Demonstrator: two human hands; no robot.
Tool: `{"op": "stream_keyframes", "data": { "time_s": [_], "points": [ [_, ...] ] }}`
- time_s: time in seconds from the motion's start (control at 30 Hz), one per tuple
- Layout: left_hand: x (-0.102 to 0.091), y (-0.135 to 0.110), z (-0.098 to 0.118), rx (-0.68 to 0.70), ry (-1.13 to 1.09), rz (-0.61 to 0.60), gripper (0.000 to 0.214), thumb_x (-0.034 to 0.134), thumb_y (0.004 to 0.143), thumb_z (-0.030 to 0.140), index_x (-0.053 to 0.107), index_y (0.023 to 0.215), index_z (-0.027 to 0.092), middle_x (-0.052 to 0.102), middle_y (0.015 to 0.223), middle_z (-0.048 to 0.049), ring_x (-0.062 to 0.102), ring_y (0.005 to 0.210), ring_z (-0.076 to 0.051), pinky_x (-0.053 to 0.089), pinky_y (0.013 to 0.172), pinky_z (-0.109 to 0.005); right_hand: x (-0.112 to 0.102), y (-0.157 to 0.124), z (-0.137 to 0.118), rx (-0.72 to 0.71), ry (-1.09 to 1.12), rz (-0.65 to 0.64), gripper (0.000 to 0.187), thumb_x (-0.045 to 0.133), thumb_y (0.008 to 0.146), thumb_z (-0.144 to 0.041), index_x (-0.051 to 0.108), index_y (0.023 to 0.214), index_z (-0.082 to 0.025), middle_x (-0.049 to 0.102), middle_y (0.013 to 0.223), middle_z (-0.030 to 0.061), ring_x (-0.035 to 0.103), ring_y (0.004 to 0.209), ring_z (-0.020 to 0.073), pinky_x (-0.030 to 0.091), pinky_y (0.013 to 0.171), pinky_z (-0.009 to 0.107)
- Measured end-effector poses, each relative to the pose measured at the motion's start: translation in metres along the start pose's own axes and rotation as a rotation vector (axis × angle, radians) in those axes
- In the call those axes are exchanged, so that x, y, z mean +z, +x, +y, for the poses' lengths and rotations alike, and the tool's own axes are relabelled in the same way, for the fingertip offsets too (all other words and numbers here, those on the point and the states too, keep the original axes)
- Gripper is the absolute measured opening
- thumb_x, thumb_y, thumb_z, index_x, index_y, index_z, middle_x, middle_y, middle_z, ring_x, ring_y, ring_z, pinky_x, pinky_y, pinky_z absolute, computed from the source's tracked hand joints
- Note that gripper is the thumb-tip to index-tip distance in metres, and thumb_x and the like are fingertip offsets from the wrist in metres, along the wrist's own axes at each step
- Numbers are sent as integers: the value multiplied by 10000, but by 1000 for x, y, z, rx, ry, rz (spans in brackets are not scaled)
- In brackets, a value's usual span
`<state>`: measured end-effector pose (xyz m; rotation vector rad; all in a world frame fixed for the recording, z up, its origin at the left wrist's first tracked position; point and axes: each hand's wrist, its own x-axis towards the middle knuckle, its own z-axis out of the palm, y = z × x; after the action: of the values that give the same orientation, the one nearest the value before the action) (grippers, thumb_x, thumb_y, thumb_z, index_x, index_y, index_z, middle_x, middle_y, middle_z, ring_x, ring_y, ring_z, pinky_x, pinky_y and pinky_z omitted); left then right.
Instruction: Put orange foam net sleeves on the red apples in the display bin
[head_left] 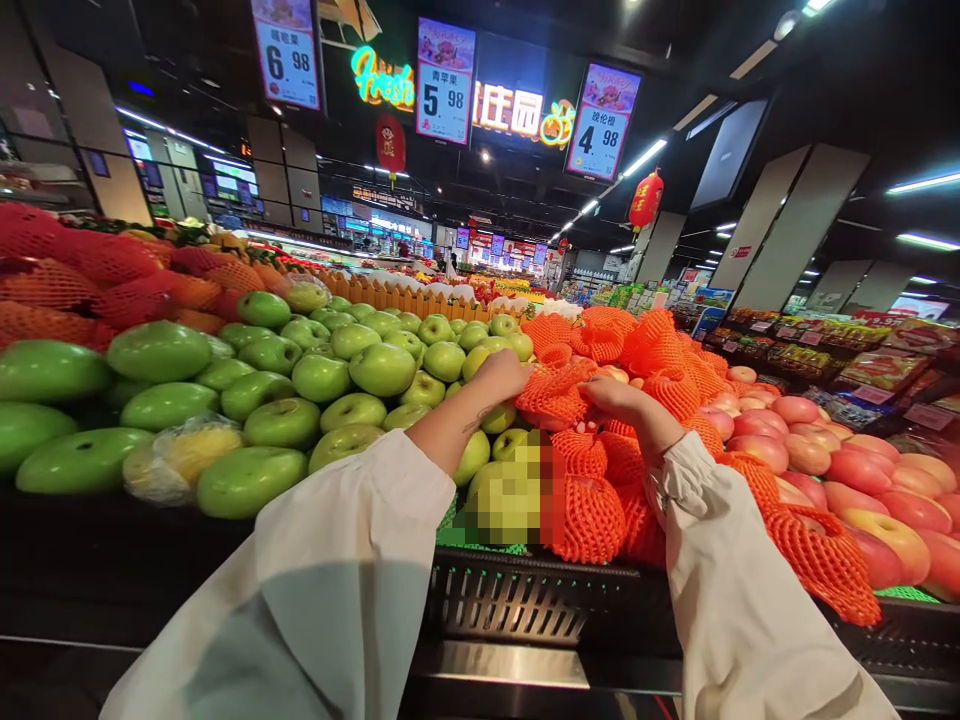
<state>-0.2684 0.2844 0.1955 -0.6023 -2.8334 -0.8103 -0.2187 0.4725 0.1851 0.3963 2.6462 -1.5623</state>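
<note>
My left hand (501, 374) and my right hand (611, 396) are closed on opposite sides of an orange foam fruit net (553, 392), low over the produce display. Whether a fruit sits inside that net cannot be made out. More orange foam nets (589, 515) lie bunched beneath and behind my hands, some wrapped round fruit. Green apples (381, 368) are piled to the left of my left hand and below it. One fruit near the front is blurred by a pixel patch.
Pink-red apples (780, 450) fill the right side, beside more netting. Large green mangoes (157, 350) and a plastic-wrapped yellow fruit (184, 455) lie at left. A black slotted bin edge (510, 605) runs along the front. Price signs (444, 80) hang overhead.
</note>
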Motion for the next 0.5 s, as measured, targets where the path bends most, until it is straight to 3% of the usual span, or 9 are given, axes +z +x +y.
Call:
{"op": "stream_keyframes", "data": {
  "time_s": [0.13,0.27,0.4,0.5],
  "points": [
    [-3,-6,3,46,51,-16,414,469,984,370,702,1137,65,702,1178,-231,669,1058,-324,477,848,-348,-2,-4,-3,72,172,-64,122,609,903,-287,585,984,-199,563,526,-3,592,427,182,563,455,305],
    [-5,-8,3,87,76,-15,398,445,994,337,728,1085,72,715,1143,-225,672,1025,-317,463,815,-347,-10,-5,-1,111,196,-151,18,575,901,-197,558,908,-201,597,570,12,651,508,184,583,500,276],
    [-6,-7,-1,154,80,3,375,444,987,341,749,1027,127,739,1084,-177,676,968,-282,454,787,-328,-22,-10,1,87,200,-200,88,561,927,-192,533,843,-195,631,629,26,676,576,156,621,595,267],
    [-6,-8,-3,196,77,21,359,450,976,331,752,1017,141,742,1079,-168,672,942,-275,445,772,-328,-27,-11,5,10,243,-306,175,625,901,-206,492,788,-206,575,594,-18,645,554,130,646,668,301]
  ]
}}
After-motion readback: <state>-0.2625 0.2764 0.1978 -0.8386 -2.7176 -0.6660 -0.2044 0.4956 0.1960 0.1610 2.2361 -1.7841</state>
